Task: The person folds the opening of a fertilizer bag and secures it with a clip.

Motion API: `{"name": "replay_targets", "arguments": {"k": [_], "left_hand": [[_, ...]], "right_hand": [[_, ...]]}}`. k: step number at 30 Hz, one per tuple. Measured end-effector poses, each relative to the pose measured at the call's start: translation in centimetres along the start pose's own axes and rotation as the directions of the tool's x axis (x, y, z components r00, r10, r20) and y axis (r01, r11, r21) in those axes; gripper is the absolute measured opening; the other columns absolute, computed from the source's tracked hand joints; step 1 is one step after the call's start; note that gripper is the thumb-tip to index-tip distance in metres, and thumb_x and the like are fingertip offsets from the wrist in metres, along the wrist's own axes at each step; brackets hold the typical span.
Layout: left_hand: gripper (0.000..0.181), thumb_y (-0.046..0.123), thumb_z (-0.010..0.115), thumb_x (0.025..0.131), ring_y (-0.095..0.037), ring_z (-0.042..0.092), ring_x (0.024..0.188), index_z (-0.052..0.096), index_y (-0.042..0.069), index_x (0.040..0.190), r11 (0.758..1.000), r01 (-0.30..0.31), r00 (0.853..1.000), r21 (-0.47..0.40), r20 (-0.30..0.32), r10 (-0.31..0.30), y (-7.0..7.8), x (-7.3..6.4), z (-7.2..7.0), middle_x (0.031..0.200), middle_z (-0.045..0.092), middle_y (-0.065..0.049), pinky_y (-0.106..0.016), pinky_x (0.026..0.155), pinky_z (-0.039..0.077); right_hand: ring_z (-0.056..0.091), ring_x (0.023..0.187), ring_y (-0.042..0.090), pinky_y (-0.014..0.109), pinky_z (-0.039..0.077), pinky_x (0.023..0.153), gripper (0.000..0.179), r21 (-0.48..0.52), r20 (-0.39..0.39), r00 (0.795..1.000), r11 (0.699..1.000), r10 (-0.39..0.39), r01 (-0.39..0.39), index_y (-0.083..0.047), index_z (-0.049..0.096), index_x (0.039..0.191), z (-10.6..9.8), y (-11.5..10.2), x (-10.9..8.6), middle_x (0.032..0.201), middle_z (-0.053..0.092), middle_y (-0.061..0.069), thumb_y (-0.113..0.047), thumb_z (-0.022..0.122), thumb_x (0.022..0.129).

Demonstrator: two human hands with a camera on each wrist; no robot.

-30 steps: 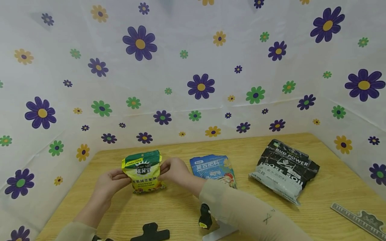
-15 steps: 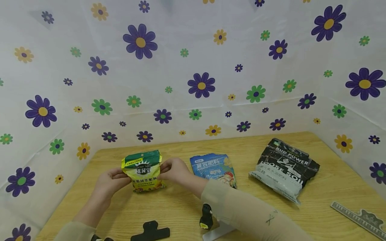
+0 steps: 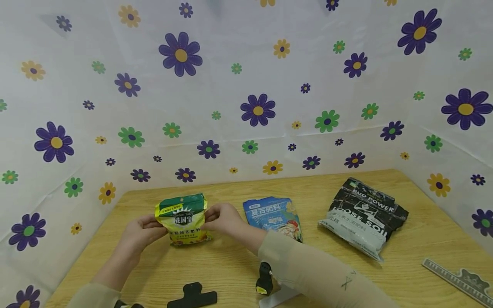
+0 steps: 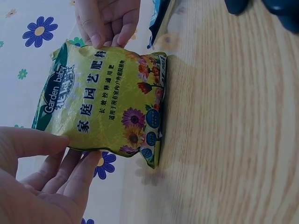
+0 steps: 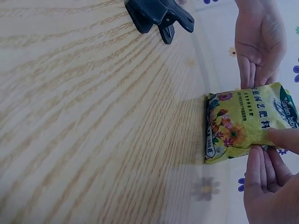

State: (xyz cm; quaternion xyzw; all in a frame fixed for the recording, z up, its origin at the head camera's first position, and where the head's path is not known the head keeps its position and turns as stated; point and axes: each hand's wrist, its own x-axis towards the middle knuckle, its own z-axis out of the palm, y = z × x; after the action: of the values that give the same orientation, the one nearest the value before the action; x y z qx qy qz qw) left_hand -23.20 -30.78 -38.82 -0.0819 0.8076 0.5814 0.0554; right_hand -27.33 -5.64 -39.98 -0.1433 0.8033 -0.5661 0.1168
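Your left hand and right hand pinch the green-and-yellow bag, fingers nearly closed on its opposite edges, as it stands upright on the bench, left of the blue pouch.

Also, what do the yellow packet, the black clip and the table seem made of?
Yellow packet: probably glossy plastic film, by its creases and highlights.
Black clip: smooth, plastic or coated metal, unclear which.
Table: wood or printed laminate, smooth, with visible grain.
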Motion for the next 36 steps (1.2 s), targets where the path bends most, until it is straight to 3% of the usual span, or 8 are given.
{"name": "replay_targets", "arguments": {"k": [14, 24, 36], "left_hand": [[0.063, 0.004, 0.068, 0.1, 0.005, 0.067, 0.09, 0.04, -0.017, 0.152, 1.0, -0.012, 1.0, 0.02, 0.018, 0.012, 0.25, 0.01, -0.23, 0.108, 0.074, 0.009, -0.017, 0.088, 0.062], [0.063, 0.005, 0.067, 0.101, 0.005, 0.069, 0.09, 0.039, -0.019, 0.152, 0.998, -0.039, 0.999, 0.046, 0.031, 0.038, 0.56, -0.11, -0.53, 0.109, 0.074, 0.007, -0.018, 0.091, 0.062], [0.057, 0.003, 0.064, 0.104, 0.004, 0.072, 0.087, 0.039, -0.023, 0.148, 0.999, -0.039, 0.998, -0.032, 0.042, 0.04, 0.88, -0.05, -0.72, 0.1, 0.072, 0.01, -0.019, 0.089, 0.064]], "right_hand": [[0.068, 0.087, 0.015, 0.028, 0.062, 0.075, 0.023, 0.027, -0.003, 1.0, 1.0, -0.006, 0.006, 0.001, 0.078, 0.11, -0.43, -0.49, -0.36, 0.102, 0.076, 0.011, -0.005, 0.085, 0.089], [0.07, 0.085, 0.016, 0.05, 0.064, 0.093, 0.023, 0.074, 0.013, 1.0, 0.997, 0.005, -0.006, 0.001, 0.077, 0.113, -0.67, -0.54, -0.21, 0.103, 0.076, 0.011, -0.006, 0.083, 0.091], [0.065, 0.08, 0.011, 0.045, 0.064, 0.087, 0.018, 0.092, 0.025, 1.0, 0.996, -0.001, -0.001, -0.001, 0.078, 0.106, -0.97, -0.83, 0.15, 0.097, 0.075, 0.008, -0.007, 0.084, 0.091]]}}
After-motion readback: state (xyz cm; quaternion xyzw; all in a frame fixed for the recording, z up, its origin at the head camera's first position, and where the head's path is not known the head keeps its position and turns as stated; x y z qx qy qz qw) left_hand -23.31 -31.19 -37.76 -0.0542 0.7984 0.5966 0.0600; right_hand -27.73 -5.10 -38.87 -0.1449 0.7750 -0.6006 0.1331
